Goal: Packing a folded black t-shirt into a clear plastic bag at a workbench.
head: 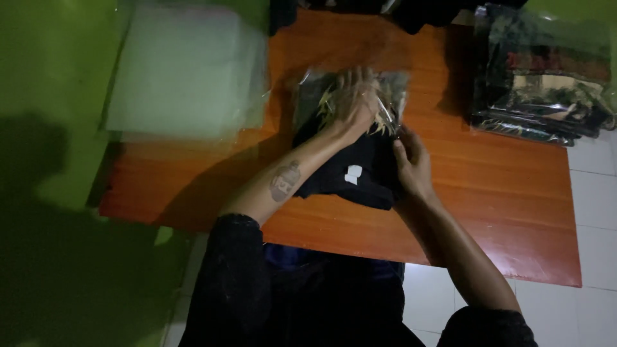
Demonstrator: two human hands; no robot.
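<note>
Status: the folded black garment (350,177) is partly inside the clear plastic bag (352,96). The far portion, which carries a pale printed pattern, already lies under the film. The near portion, with a small white label (353,174) showing, is still outside the bag mouth. Judged from this, insertion is roughly half complete; the remaining fabric has yet to enter and the mouth has yet to be closed.

Position: garment and bag lie at the centre of the orange-brown wooden bench (501,193), with the bag end pointing to 12 o'clock and the exposed end to 6 o'clock.

Left hand (352,103): laid flat over the bagged section, fingers spread wide, pressing down on the film rather than gripping it.

Right hand (411,168): at 3 o'clock of the garment, fingers drawn narrow in a pinch on the bag edge at the mouth.

Appearance: the garment is soft, dark and folded into a compact rectangle; the bag film is glossy and creased.

Surroundings: a stack of clear empty bags (189,71) lies at 10 o'clock. A pile of bagged garments (543,77) lies at 2 o'clock, well apart from the hands.
</note>
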